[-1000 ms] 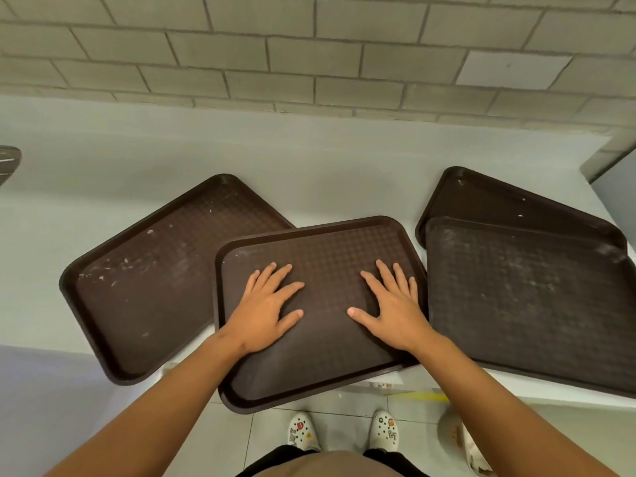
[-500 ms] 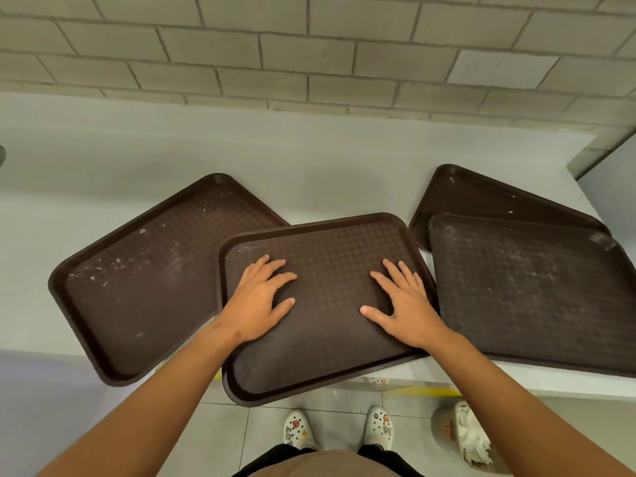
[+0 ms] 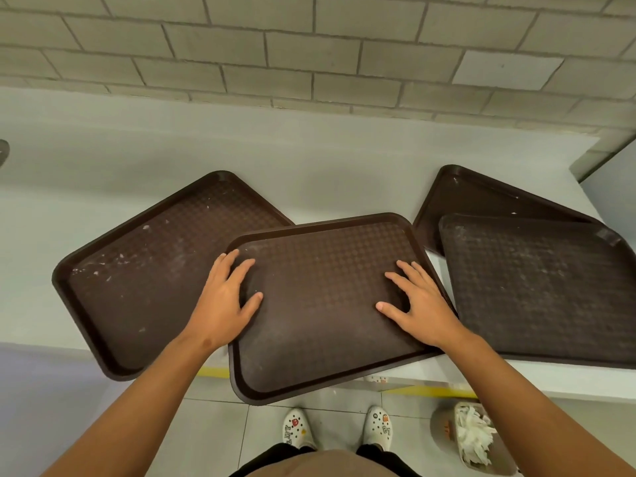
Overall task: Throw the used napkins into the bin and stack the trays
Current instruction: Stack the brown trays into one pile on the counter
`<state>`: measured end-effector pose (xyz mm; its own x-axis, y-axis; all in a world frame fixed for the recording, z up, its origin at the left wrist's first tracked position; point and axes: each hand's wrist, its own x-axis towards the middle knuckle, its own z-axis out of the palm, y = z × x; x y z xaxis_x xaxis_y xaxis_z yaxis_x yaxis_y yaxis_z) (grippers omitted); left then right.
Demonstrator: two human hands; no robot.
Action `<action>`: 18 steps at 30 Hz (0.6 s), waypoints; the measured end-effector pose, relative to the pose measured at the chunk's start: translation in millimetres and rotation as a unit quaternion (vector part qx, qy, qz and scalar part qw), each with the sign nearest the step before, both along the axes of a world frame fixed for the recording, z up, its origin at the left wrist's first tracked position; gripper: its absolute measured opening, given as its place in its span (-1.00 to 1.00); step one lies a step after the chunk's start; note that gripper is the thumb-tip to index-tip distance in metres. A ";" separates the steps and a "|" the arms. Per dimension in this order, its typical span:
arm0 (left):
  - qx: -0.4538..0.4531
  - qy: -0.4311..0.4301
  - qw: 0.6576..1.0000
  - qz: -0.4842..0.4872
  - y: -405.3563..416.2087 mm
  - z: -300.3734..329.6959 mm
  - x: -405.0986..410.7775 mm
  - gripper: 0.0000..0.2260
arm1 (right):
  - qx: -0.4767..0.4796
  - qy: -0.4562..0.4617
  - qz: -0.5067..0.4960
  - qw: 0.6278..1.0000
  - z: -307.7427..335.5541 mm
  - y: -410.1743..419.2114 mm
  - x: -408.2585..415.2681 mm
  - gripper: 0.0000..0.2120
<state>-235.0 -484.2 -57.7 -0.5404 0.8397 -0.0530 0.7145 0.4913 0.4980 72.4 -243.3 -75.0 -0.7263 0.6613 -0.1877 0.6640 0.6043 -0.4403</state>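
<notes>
Head view, both hands' grip wide, flat on middle tray (image 3: 327,304), overlapping left tray (image 3: 144,270).

Grey brick wall (image 3: 309,46), white counter (image 3: 172,149), tiled floor (image 3: 213,435), white clogs (image 3: 378,426)

Bare grey tabletop (image 3: 309,160) open from 10 to 1 o'clock; dark brown plastic trays (image 3: 165,270) block 9, centre, 3.
</notes>
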 end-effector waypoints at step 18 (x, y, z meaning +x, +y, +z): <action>0.033 -0.170 0.985 0.015 -61.7 14.2 -45.5 -0.14 | 0.038 0.009 0.181 0.983 46.2 -6.2 -210.6 -0.40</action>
